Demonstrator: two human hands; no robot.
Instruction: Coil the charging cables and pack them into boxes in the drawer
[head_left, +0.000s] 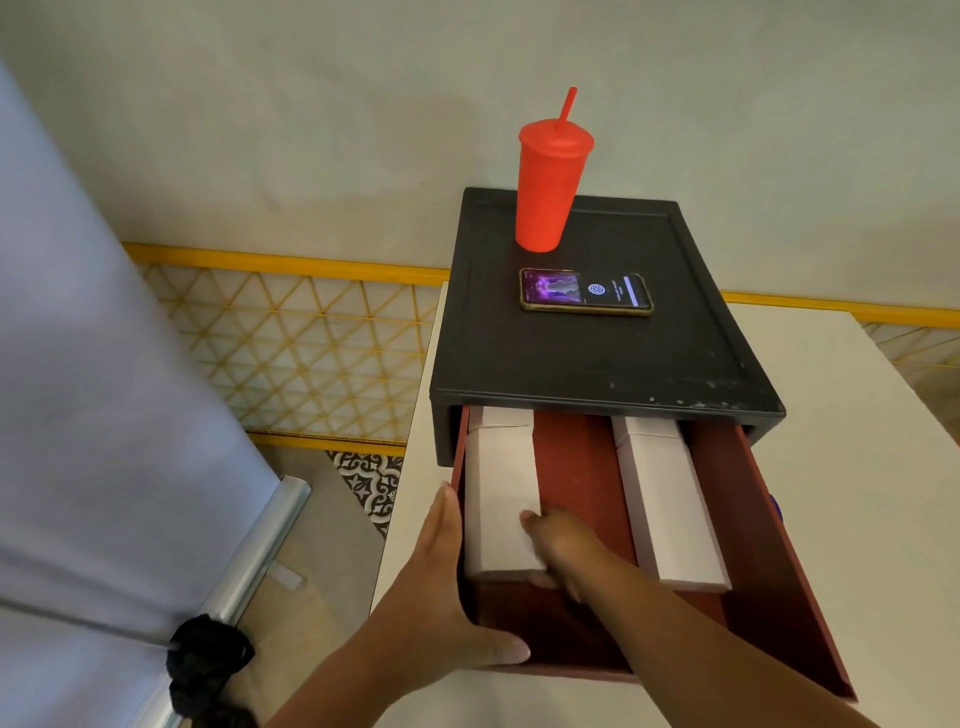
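A red drawer (582, 467) stands pulled out of a black cabinet (597, 353). White boxes lie in it: a long one on the left (498, 483) with another behind it (503, 417), and a long one on the right (667, 514) with another behind that (644, 427). My left hand (441, 587) holds the drawer's front left corner, fingers along the outer side and thumb over the front edge. My right hand (563, 545) reaches inside and grips the near end of the left box. No cable is visible.
A red tumbler with a straw (550, 187) and a lit phone (586, 292) sit on the cabinet top. The cabinet rests on a white table (852, 467). A grey panel (104, 415) stands at the left, with a black scrunchie (208, 670) near its lower edge.
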